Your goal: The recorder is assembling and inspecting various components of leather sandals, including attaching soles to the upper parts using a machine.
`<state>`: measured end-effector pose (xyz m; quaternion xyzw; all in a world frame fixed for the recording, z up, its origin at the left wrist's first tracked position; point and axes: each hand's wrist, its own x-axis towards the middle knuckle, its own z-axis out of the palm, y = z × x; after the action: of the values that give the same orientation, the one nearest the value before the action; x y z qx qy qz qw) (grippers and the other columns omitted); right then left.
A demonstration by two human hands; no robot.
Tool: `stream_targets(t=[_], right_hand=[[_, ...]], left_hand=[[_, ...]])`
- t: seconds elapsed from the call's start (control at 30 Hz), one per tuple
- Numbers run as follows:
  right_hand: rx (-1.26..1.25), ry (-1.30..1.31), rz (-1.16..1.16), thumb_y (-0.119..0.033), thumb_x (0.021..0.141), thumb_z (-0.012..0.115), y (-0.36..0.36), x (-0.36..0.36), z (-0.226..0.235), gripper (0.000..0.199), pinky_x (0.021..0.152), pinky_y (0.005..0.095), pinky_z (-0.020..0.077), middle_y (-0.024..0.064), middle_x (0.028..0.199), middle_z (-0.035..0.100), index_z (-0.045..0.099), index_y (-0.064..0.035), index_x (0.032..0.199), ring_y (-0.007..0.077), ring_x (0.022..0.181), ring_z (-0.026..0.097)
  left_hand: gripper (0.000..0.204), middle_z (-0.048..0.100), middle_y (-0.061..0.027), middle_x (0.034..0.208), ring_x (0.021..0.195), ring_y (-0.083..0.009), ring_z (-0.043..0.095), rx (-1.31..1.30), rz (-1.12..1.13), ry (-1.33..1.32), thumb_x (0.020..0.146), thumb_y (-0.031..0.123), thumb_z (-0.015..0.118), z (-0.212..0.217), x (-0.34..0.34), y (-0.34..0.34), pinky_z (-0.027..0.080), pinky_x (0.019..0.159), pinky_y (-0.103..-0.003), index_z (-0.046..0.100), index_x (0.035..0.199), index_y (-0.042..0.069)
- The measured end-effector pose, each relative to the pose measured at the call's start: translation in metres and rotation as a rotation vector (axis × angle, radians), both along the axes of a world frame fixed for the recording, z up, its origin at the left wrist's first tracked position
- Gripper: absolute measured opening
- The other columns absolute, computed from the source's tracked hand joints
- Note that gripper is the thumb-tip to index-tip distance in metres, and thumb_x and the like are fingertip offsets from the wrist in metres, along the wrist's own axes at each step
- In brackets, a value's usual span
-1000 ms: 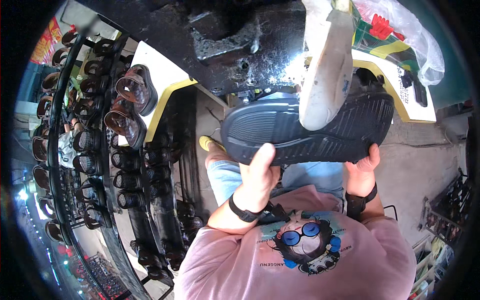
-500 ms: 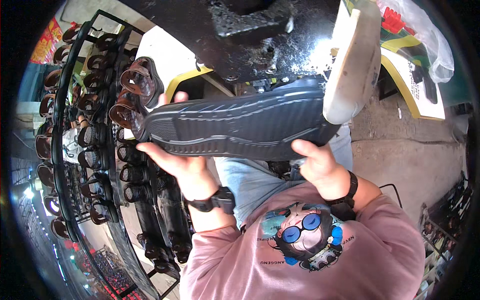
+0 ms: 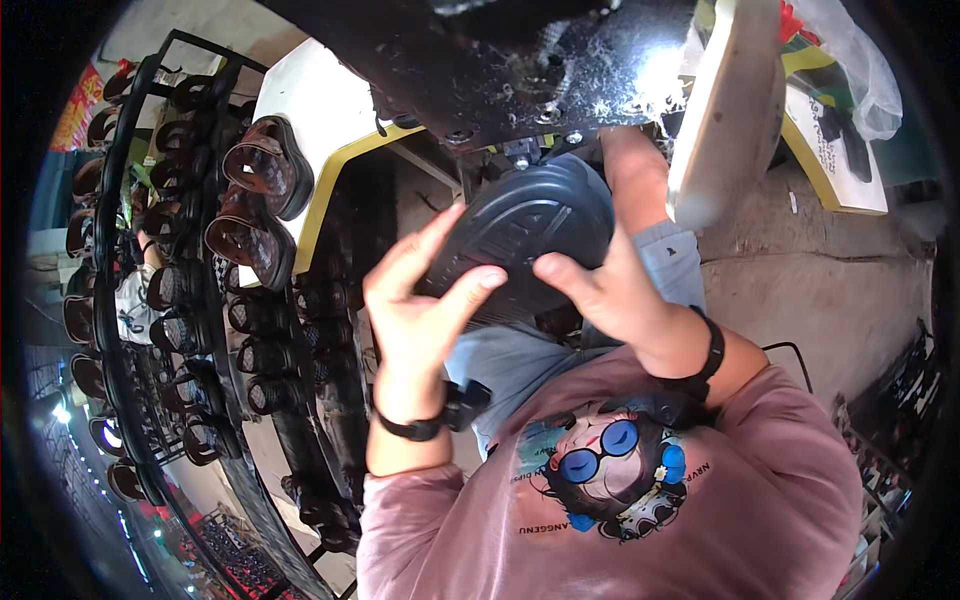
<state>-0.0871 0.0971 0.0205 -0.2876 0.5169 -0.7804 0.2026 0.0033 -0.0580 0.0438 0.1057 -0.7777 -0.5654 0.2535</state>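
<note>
Both my hands hold a black shoe sole (image 3: 535, 235) with its ridged, patterned underside showing, steeply tilted in front of my lap. My left hand (image 3: 415, 300) grips its left edge, thumb across the underside and fingers behind. On the opposite edge, my right hand (image 3: 615, 290) presses its thumb on the underside, and its fingers are hidden behind. Whether an upper is attached cannot be seen. Just above the sole is a dark metal machine body (image 3: 520, 85). A cream rounded wheel-like part (image 3: 730, 110) stands to its right, apart from the sole.
Two brown sandals (image 3: 268, 170) lie at the edge of a white table (image 3: 310, 90) with yellow trim. A black rack (image 3: 110, 260) on the left carries several rows of sandals. At the upper right, a clear plastic bag (image 3: 865, 70) lies near red items.
The sole has turned from lying crosswise to steeply tilted and is now away from the cream part. My left hand has moved right, and its thumb now lies on the underside.
</note>
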Motion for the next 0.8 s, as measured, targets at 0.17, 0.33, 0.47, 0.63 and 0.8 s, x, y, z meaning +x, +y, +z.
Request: stream_targets(t=[0.17,0.33,0.47,0.63,0.8], right_hand=[[0.293,0.317,-0.162,-0.015,0.071,0.078,0.017,-0.034,0.035,0.038,0.07,0.0265,0.0477,0.0047,0.085,0.063,0.056,0.0015,0.097,0.0138,0.076,0.059],[0.217,0.593,-0.101,-0.018,0.06,0.086,0.008,-0.068,0.051,0.042,0.059,0.0276,0.0459,0.0023,0.068,0.052,0.056,-0.0002,0.085,0.0139,0.059,0.049],[0.291,0.814,-0.162,-0.02,0.058,0.088,0.005,-0.068,0.064,0.051,0.061,0.0271,0.046,0.0043,0.074,0.054,0.055,-0.0005,0.091,0.0135,0.065,0.051],[0.229,1.146,-0.7,-0.03,0.059,0.084,0.03,-0.033,0.047,0.045,0.071,0.0383,0.0422,0.0083,0.09,0.058,0.058,-0.0046,0.085,0.0272,0.079,0.056],[0.311,0.668,0.54,-0.039,0.063,0.077,0.059,0.009,-0.033,0.044,0.081,0.0347,0.0463,0.0075,0.095,0.061,0.061,-0.0088,0.091,0.0217,0.09,0.059]], left_hand=[[0.051,0.058,-0.0067,0.099,0.101,-0.0181,0.054,0.353,0.075,0.056,0.066,0.013,0.081,-0.043,0.008,0.05,0.041,0.091,-0.032,0.059,0.11,-0.002],[0.055,0.06,-0.0085,0.107,0.098,-0.0161,0.057,0.371,-0.323,0.049,0.069,0.007,0.078,-0.021,-0.03,0.034,0.047,0.086,-0.029,0.052,0.116,-0.002],[0.056,0.061,-0.0093,0.107,0.098,-0.016,0.057,0.379,-0.244,0.055,0.069,0.007,0.079,-0.022,-0.024,0.036,0.046,0.087,-0.029,0.052,0.117,-0.002],[0.052,0.06,-0.0093,0.109,0.1,-0.0178,0.057,0.681,-0.034,0.24,0.073,0.006,0.075,-0.024,-0.012,0.066,0.044,0.09,-0.031,0.051,0.118,-0.001],[0.054,0.055,-0.0109,0.12,0.108,-0.0238,0.055,0.762,0.073,0.304,0.081,0.014,0.069,-0.032,0.0,0.074,0.044,0.095,-0.039,0.044,0.128,0.005]])
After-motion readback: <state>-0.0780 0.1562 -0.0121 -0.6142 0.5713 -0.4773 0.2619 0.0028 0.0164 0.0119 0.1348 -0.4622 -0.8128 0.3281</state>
